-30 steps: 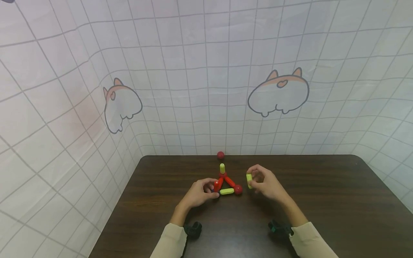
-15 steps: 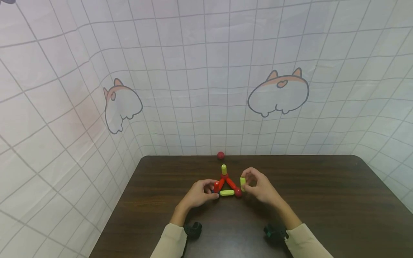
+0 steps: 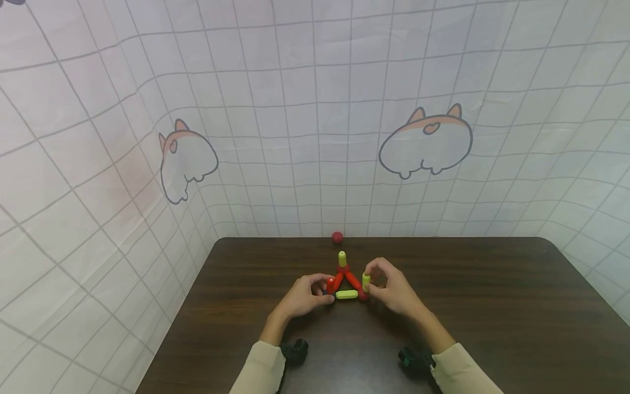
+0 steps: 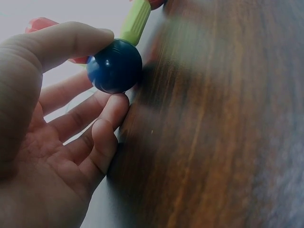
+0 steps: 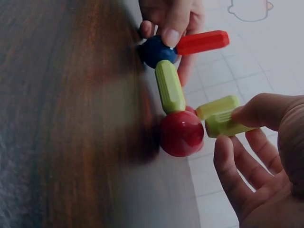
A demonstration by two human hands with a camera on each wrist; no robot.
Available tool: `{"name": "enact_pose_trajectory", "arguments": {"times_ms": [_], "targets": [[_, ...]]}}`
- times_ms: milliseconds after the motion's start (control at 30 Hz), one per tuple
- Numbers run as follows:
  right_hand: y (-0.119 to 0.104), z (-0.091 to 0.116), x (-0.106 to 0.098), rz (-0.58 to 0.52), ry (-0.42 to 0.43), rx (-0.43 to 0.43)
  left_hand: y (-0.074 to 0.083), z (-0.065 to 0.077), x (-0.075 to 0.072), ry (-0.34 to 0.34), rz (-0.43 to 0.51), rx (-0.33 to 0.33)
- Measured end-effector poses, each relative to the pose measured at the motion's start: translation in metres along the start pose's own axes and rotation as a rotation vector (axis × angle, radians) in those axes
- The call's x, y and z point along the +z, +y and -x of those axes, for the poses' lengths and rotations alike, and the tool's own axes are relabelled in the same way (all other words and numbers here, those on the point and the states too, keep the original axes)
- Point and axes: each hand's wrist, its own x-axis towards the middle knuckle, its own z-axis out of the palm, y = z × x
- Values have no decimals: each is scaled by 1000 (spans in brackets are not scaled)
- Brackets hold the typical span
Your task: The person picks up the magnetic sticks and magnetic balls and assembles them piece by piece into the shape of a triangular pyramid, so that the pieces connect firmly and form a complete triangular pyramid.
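A triangle of rods and balls lies on the table. My left hand (image 3: pixel 306 295) pinches its blue ball (image 4: pixel 115 66) between thumb and fingers; a red rod (image 5: pixel 203 42) stands up from that ball. A yellow-green rod (image 3: pixel 346 294) joins the blue ball to a red ball (image 5: pixel 181 134). In my right hand (image 3: pixel 397 290), thumb and fingers pinch another yellow-green rod (image 5: pixel 225 124), upright over the red ball. Its lower end is very close to the ball; I cannot tell whether they touch. At the far corner an upright yellow-green rod (image 3: pixel 342 259) stands on another red ball (image 3: pixel 343 268).
A loose red ball (image 3: pixel 337 237) sits at the back edge of the dark wooden table (image 3: pixel 467 284). Behind it hangs a white gridded cloth (image 3: pixel 295 137) with cartoon animal drawings. Dark wrist straps (image 3: pixel 295 351) sit at both wrists.
My right hand has moved left with the yellow-green rod, from beside the triangle to over the near right red ball. My left hand has stayed at the blue ball.
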Motion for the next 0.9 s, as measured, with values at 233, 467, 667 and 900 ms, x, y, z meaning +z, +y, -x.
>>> {"name": "enact_pose_trajectory", "arguments": {"times_ms": [233,467,667,900], "targets": [[-1,1,4,4,17,-2,-1,0,0,-3,-1,6],[-2,1,3,-20,0,16,-1,0,0,-1,1,4],[0,0,4,-10,-10,9,-2,-1,0,11,1,12],[1,1,5,-18,-24,49,0,0,-2,16,5,14]]}}
